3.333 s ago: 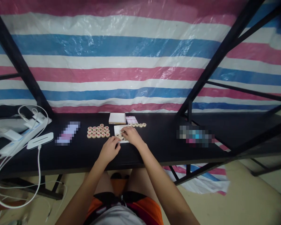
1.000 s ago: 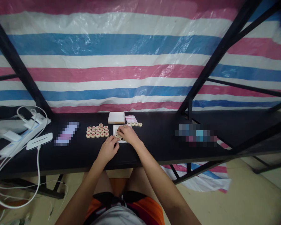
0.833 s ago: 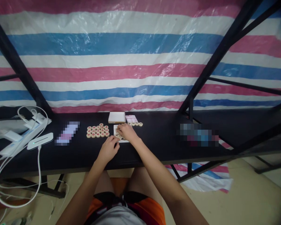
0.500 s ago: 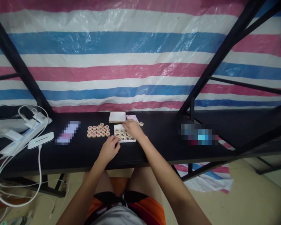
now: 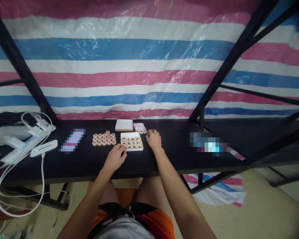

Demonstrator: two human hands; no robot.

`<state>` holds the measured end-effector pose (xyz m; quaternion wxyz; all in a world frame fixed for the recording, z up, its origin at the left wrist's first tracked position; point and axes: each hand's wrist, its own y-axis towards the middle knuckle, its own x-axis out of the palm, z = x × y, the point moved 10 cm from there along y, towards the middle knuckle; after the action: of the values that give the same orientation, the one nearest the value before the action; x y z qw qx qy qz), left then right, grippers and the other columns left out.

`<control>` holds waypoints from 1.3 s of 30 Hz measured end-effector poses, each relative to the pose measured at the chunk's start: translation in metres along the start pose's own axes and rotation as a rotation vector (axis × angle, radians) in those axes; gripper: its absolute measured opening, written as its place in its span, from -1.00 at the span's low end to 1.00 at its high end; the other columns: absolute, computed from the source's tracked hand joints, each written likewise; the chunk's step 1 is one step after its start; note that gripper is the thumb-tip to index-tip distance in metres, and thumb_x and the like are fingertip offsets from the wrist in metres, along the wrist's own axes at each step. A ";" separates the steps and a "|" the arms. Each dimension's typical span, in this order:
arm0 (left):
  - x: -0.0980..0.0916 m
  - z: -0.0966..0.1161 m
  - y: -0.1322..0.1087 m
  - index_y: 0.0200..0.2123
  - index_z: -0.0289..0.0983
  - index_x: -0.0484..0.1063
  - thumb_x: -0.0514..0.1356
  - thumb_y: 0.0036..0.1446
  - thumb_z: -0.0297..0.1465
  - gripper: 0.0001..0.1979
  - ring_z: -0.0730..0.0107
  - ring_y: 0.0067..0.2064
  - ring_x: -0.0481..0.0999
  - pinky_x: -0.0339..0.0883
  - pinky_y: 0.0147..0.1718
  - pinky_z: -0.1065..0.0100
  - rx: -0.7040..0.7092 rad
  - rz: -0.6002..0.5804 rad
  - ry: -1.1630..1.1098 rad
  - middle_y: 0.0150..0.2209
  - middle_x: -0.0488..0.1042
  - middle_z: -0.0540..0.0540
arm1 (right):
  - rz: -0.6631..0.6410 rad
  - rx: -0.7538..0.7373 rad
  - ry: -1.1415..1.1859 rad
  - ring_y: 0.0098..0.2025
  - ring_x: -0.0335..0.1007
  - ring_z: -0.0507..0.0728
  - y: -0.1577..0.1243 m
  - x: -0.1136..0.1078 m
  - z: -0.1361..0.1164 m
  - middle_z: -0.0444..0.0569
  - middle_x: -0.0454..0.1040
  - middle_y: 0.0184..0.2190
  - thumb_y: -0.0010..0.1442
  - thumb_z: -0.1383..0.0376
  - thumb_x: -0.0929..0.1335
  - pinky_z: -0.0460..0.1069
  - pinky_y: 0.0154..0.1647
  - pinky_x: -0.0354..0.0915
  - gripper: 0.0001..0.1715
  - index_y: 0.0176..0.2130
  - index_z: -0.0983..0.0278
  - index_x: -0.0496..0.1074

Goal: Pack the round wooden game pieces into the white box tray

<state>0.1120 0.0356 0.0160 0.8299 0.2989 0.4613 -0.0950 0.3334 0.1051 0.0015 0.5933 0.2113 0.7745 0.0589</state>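
A shallow white box (image 5: 131,135) holds rows of xiangqi pieces (image 5: 133,143) with black characters; its back part shows bare white. My left hand (image 5: 116,156) is at the box's front left corner, bent fingers gripping the edge. To the right, my right hand (image 5: 154,139) is closed, fingertips down on a xiangqi piece they mostly cover. Beside those fingertips, a couple of loose pieces (image 5: 143,132) stand in a row by a pink and white paper (image 5: 140,126). Left of the box, xiangqi pieces with red characters (image 5: 104,139) are lined up in rows.
A white box lid (image 5: 124,125) lies behind the box on the black table (image 5: 174,159). A blurred phone-like thing (image 5: 72,140) is to the left, near a white device (image 5: 44,148), power strip (image 5: 27,142) and cables. Another blurred object (image 5: 209,144) lies right.
My right hand has moved right from the box to the loose pieces beside the paper, uncovering the box's back part. The left hand has stayed at the box corner.
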 end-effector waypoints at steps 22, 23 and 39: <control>0.000 -0.002 0.001 -0.20 -0.23 0.42 0.04 0.17 -0.47 -0.81 0.29 -0.09 0.40 0.32 -0.08 0.26 0.017 0.032 -0.029 -0.19 0.41 -0.09 | 0.016 -0.461 0.512 -0.07 0.40 0.13 -0.007 -0.002 -0.059 -0.02 0.53 -0.18 0.14 0.35 0.31 0.05 0.05 0.19 -0.84 -0.37 0.23 0.51; 0.000 -0.002 0.000 -0.20 -0.23 0.42 0.04 0.17 -0.47 -0.81 0.29 -0.10 0.40 0.32 -0.08 0.26 0.019 0.034 -0.028 -0.19 0.41 -0.09 | 0.027 -0.474 0.497 -0.05 0.39 0.13 -0.008 -0.003 -0.061 -0.01 0.53 -0.15 0.14 0.35 0.31 0.06 0.06 0.18 -0.83 -0.34 0.24 0.52; 0.000 -0.001 0.001 -0.19 -0.24 0.42 0.03 0.18 -0.46 -0.81 0.27 -0.09 0.40 0.32 -0.09 0.25 0.000 0.006 -0.017 -0.18 0.40 -0.09 | -0.057 -0.524 0.428 -0.12 0.41 0.12 -0.014 -0.004 -0.071 -0.05 0.55 -0.23 0.26 0.26 0.22 0.01 0.01 0.22 -0.70 -0.30 0.23 0.53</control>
<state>0.1116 0.0372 0.0156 0.8342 0.2995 0.4531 -0.0950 0.2634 0.1020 0.0206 0.4526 0.0128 0.8458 0.2823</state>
